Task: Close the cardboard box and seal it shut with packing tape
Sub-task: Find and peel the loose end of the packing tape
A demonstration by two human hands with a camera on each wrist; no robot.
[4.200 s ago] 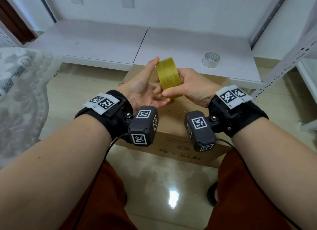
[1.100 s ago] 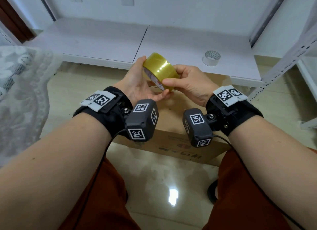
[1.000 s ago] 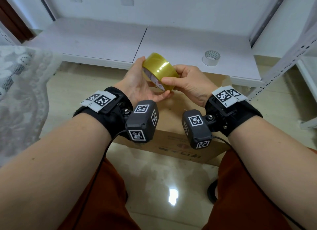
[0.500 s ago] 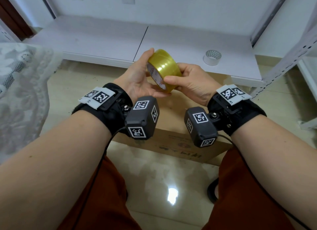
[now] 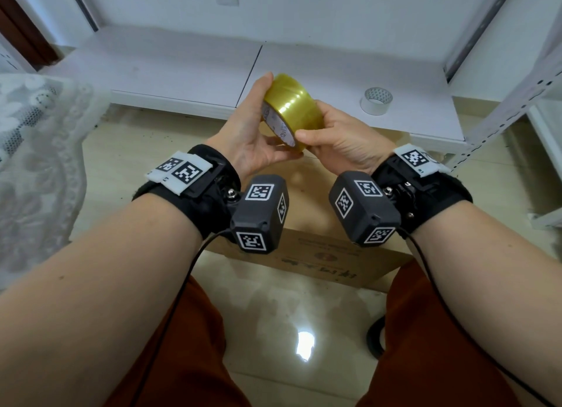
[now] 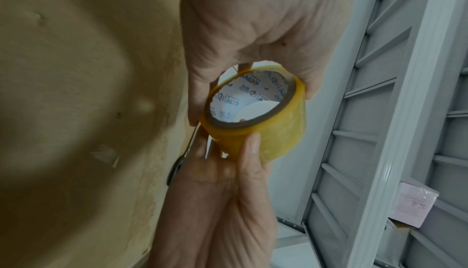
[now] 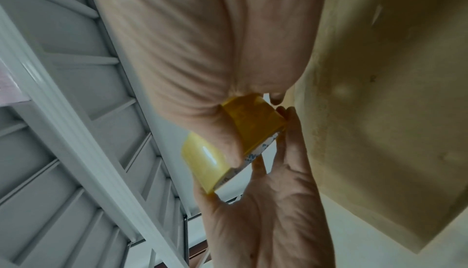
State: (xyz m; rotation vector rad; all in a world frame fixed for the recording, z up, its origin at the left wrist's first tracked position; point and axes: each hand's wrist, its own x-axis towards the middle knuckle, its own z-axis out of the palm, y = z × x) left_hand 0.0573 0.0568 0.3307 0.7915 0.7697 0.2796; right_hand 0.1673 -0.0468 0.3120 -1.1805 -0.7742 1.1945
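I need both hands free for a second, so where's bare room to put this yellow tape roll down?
The white shelf ahead shows a wide bare stretch left of its middle seam, and more between the seam and the white tape roll. The box top below shows bare cardboard, though both hands and the wrist cameras crowd over it. The floor left of the box is free up to the lace cloth.

Both forearms reach forward side by side, each wrist strapped with a black band. The left hand [image 5: 255, 139] is raised with its palm turned inward and its fingers [image 5: 264, 84] extended upward. The right hand [image 5: 340, 139] faces it, fingers curled and thumb pressed forward.
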